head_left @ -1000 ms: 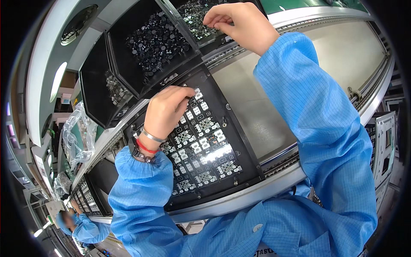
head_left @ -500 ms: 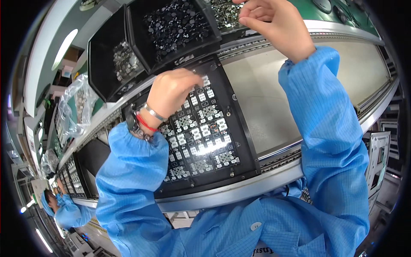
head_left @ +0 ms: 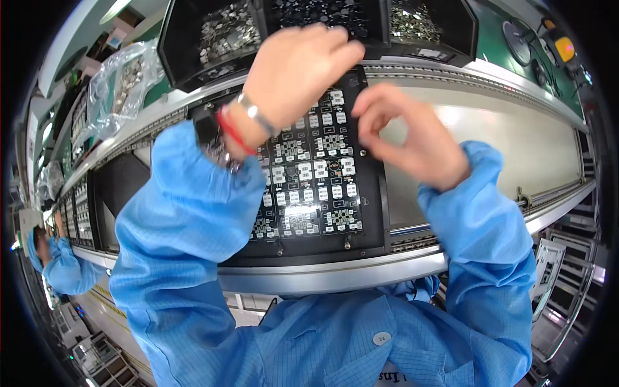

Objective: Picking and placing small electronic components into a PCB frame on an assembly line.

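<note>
A black-framed panel of circuit boards (head_left: 313, 171), set with rows of small white square parts, lies on the conveyor before me. My left hand (head_left: 300, 74) is above its far end, at the near edge of a black bin of dark round parts (head_left: 309, 16). Its fingers are bent over and their tips are hidden. My right hand (head_left: 409, 132) hovers by the panel's right edge, thumb and fingers curled together. Whatever small thing it may hold is too blurred to make out.
Black bins of silvery parts (head_left: 229, 32) and small metallic parts (head_left: 412, 26) flank the middle bin. A clear plastic bag (head_left: 126, 84) lies at the left. Metal conveyor rails (head_left: 335, 277) run along the near side. A co-worker in blue (head_left: 68, 267) is at far left.
My right hand has come back from the right bin toward the panel's right edge. My left hand has moved from over the boards up and right to the middle bin. The view has shifted.
</note>
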Demonstrator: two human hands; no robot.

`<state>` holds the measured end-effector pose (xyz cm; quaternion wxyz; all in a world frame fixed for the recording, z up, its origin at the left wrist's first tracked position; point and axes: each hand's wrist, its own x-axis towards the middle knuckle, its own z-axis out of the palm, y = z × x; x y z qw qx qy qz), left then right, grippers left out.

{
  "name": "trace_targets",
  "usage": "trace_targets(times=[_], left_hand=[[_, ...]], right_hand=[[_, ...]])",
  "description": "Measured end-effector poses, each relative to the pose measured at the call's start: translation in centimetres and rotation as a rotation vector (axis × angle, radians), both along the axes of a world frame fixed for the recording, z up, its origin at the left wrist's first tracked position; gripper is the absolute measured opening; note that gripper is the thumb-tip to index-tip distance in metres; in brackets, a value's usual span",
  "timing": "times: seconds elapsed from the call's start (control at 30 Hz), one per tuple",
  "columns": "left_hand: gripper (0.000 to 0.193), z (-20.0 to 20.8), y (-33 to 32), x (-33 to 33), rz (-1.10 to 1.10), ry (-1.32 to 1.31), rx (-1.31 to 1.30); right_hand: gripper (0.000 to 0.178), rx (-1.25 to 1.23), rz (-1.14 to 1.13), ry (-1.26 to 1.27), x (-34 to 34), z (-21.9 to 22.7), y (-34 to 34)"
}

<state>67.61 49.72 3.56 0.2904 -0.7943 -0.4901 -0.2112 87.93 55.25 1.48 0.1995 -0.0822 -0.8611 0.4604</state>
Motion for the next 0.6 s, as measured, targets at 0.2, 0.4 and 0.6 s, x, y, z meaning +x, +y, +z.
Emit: trace_targets(times=[0.2,0.4,0.6], left_hand=[[0.018,2.3,5.1,-0.4,0.472,0.143,-0.362],[0.02,2.1,7.4,-1.9,0.531,0.036,-0.578],[0.017,1.1,8.2,-2.8,0.458,0.002,-0.386]], right_hand=[[0.03,0.178,0.081,-0.162,-1.2,-2.4,-2.7],[0.031,0.233,0.06,-0.176,-1.8,-1.6,-4.0],[0.032,0.293,0.062,-0.151,-1.9,-1.9,-4.1]])
